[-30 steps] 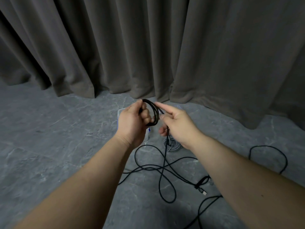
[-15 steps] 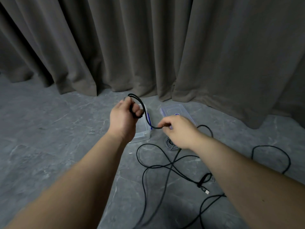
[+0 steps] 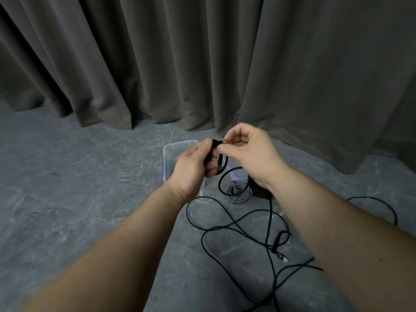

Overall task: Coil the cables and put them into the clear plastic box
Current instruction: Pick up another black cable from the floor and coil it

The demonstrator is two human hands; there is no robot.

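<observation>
Over on the far left, the curtain hangs in heavy folds down to the grey floor, and it runs the whole width of what I see. Moving right, the clear box sits on the floor near the curtain's hem, partly hidden behind my left hand. That hand is curled round a small black coil, fingers wrapped through the loops and holding them together above the box. Just right of it, touching the same coil at its top, my right hand pinches the cable between thumb and forefinger, the other fingers bent loosely above. Both hands are close together, meeting at the coil.

Below them, a loop of the black cable drops from the coil to the floor and sprawls nearward in loose, crossing curves between my forearms. A grey coil lies flat on the floor just near the box, under my right wrist, with what looks like a darker bundle beside it, mostly hidden. Further right and nearer, a plug with a metal tip lies among the strands. Past my right forearm, one more black loop arcs over the floor.
</observation>
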